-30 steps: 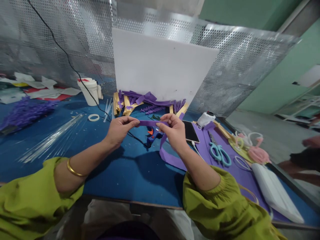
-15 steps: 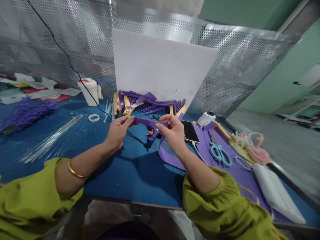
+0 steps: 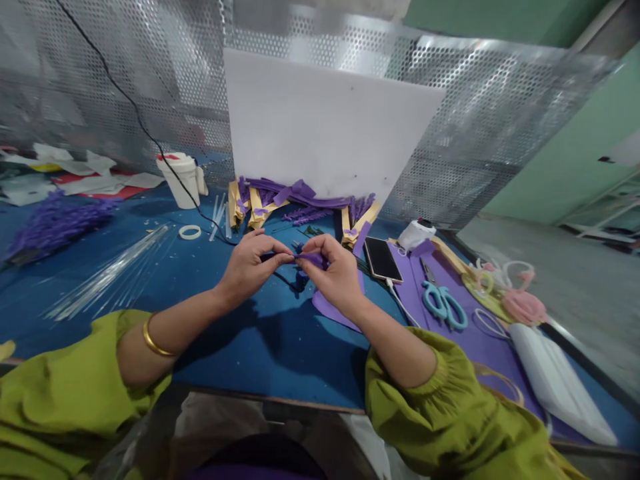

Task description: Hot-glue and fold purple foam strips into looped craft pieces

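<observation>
Between my two hands, above the middle of the blue table, is a purple ribbon strip (image 3: 314, 259). My left hand (image 3: 255, 263) pinches it between thumb and fingertips. From the other side my right hand (image 3: 333, 270) pinches it too, the fingertips of both hands almost meeting. A tail of the strip hangs below my right hand and rests on the table. Behind and under the hands lies a dark blue glue gun (image 3: 300, 283), mostly hidden by them.
Right of my hands lie a phone (image 3: 383, 259) with a white cable, turquoise-handled scissors (image 3: 444, 305) and purple sheet material. To the left are clear sticks (image 3: 115, 270), a tape roll (image 3: 190, 232) and purple flowers (image 3: 55, 223). A white cup (image 3: 180, 183) stands behind; a white board (image 3: 330, 127) leans at the back.
My hands have come together, my left moving right. The strip was stretched flat between them and is now gathered at the fingertips. The glue gun is more covered.
</observation>
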A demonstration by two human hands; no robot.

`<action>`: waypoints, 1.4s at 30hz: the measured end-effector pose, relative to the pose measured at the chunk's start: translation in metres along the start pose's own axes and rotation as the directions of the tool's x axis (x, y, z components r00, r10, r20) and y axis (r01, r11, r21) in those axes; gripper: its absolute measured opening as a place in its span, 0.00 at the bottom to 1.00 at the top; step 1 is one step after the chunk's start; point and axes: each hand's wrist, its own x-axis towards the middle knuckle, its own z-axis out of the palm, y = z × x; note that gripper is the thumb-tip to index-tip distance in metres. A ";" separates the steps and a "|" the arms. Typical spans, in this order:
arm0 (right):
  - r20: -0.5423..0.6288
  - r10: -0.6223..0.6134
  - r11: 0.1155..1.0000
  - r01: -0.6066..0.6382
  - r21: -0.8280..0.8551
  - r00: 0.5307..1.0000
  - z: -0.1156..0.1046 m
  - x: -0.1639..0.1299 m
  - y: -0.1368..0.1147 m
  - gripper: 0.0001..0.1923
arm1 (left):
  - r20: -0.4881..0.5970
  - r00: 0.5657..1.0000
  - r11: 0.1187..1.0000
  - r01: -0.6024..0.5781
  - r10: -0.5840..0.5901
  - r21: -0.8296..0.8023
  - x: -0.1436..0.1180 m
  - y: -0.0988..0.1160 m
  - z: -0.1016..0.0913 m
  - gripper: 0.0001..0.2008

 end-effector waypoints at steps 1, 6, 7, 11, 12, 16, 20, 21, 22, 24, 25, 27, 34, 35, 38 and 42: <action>0.000 0.005 1.000 -0.005 0.004 1.000 0.000 0.000 0.000 0.06 | -0.006 1.000 1.000 0.004 -0.004 0.004 0.000 0.000 0.000 0.07; -0.008 0.092 0.992 -0.091 0.086 0.996 -0.001 0.002 0.001 0.07 | -0.067 0.996 0.998 0.057 -0.056 0.012 0.001 -0.004 0.001 0.12; -0.015 0.114 0.988 -0.112 0.102 0.993 -0.001 0.003 0.002 0.07 | -0.078 0.993 0.996 0.087 -0.086 0.003 0.002 -0.006 0.001 0.12; -0.045 0.165 0.975 -0.156 0.158 0.985 -0.004 0.008 0.005 0.09 | -0.048 0.988 0.987 0.141 -0.145 -0.071 0.004 -0.009 0.000 0.09; -0.046 0.176 0.971 -0.166 0.175 0.983 -0.004 0.008 0.006 0.09 | -0.034 0.989 0.986 0.141 -0.145 -0.090 0.004 -0.009 0.000 0.08; -0.032 0.216 0.953 -0.203 0.227 0.976 -0.004 0.010 0.006 0.10 | 0.000 0.984 0.976 0.176 -0.178 -0.128 0.004 -0.009 0.000 0.09; -0.062 0.222 0.942 -0.198 0.273 0.973 -0.006 0.012 0.004 0.10 | -0.026 0.965 0.954 0.254 -0.262 -0.160 0.005 -0.011 -0.001 0.12; -0.081 0.224 0.942 -0.194 0.275 0.971 -0.007 0.013 0.004 0.10 | -0.038 0.960 0.949 0.266 -0.276 -0.171 0.005 -0.012 -0.001 0.12; -0.099 0.225 0.943 -0.192 0.273 0.969 -0.008 0.014 0.004 0.10 | -0.045 0.958 0.944 0.272 -0.284 -0.186 0.005 -0.012 0.000 0.11; -0.121 0.230 0.945 -0.192 0.266 0.966 -0.009 0.016 0.005 0.10 | -0.040 0.954 0.934 0.280 -0.296 -0.223 0.006 -0.013 0.000 0.09; -0.123 0.234 0.943 -0.195 0.268 0.964 -0.010 0.016 0.006 0.10 | -0.035 0.951 0.924 0.290 -0.308 -0.249 0.006 -0.013 0.001 0.09; -0.116 0.242 0.938 -0.202 0.280 0.963 -0.010 0.017 0.008 0.10 | -0.037 0.932 0.889 0.332 -0.361 -0.315 0.007 -0.013 0.001 0.09; -0.140 0.263 0.923 -0.206 0.326 0.955 -0.011 0.018 0.011 0.10 | -0.070 0.854 0.789 0.441 -0.516 -0.429 0.009 -0.015 0.003 0.12; -0.142 0.264 0.921 -0.206 0.329 0.954 -0.012 0.018 0.011 0.10 | -0.068 0.854 0.782 0.436 -0.515 -0.446 0.009 -0.016 0.003 0.11; -0.146 0.265 0.924 -0.208 0.322 0.953 -0.012 0.019 0.012 0.10 | -0.061 0.856 0.759 0.421 -0.514 -0.497 0.010 -0.019 0.004 0.09; -0.137 0.274 0.916 -0.215 0.337 0.952 -0.012 0.019 0.012 0.11 | -0.065 0.853 0.752 0.417 -0.517 -0.511 0.010 -0.021 0.004 0.08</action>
